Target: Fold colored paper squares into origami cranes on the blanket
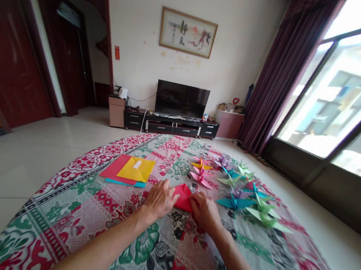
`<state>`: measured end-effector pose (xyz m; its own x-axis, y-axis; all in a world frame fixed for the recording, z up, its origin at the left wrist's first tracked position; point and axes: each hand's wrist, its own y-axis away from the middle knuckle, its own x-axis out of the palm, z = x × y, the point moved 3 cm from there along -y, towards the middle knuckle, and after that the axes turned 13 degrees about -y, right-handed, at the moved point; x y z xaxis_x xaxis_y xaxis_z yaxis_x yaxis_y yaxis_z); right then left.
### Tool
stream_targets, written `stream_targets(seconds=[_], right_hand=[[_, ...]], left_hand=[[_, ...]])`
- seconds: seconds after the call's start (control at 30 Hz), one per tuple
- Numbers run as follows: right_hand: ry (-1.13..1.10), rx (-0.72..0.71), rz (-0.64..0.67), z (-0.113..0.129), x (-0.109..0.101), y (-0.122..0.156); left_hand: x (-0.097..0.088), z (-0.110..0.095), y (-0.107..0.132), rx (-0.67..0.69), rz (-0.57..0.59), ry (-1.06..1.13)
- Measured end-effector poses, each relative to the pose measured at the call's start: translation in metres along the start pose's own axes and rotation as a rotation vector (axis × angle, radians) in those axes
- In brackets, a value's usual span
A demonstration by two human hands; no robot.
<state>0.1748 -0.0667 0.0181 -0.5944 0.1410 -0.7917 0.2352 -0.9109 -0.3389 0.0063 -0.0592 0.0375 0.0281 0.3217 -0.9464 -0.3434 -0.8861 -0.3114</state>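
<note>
Between my two hands lies a folded piece of red origami paper on the patterned tablecloth. My left hand grips its left edge, the thumb on top and the other fingers curled. At the right edge, the bent fingers of my right hand pinch the same paper. Part of the fold is hidden under the fingers. To the right of my hands stand several folded paper cranes, among them a blue crane, a light green crane and a pink crane.
Left of my hands is a small stack of square paper, a yellow sheet above a red sheet and a blue sheet. Beyond the round table, a television stands on a low black cabinet. A window is at right.
</note>
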Motion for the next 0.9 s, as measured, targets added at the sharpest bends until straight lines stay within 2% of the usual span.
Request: stream_targets(seconds=[0.1,0.2,0.33,0.47,0.6,0.9], right_hand=[[-0.033,-0.010,0.045,-0.003,-0.001,-0.006],[-0.043,-0.007,0.082,-0.007,-0.002,-0.009],[-0.086,-0.005,0.067,-0.012,-0.001,-0.010],[-0.135,0.016,-0.016,-0.015,0.001,-0.007],[-0.196,0.006,-0.083,-0.013,-0.003,-0.003],[-0.155,-0.012,-0.100,-0.011,-0.004,-0.003]], left_hand=[[-0.011,-0.019,-0.001,0.135,-0.136,0.050],[-0.003,-0.034,0.003,0.272,-0.119,0.111],[0.020,-0.035,0.011,0.244,0.025,0.161],[0.027,-0.031,0.014,0.228,0.115,0.198],[0.026,-0.030,0.014,0.214,0.137,0.209],[0.026,-0.029,0.013,0.207,0.155,0.206]])
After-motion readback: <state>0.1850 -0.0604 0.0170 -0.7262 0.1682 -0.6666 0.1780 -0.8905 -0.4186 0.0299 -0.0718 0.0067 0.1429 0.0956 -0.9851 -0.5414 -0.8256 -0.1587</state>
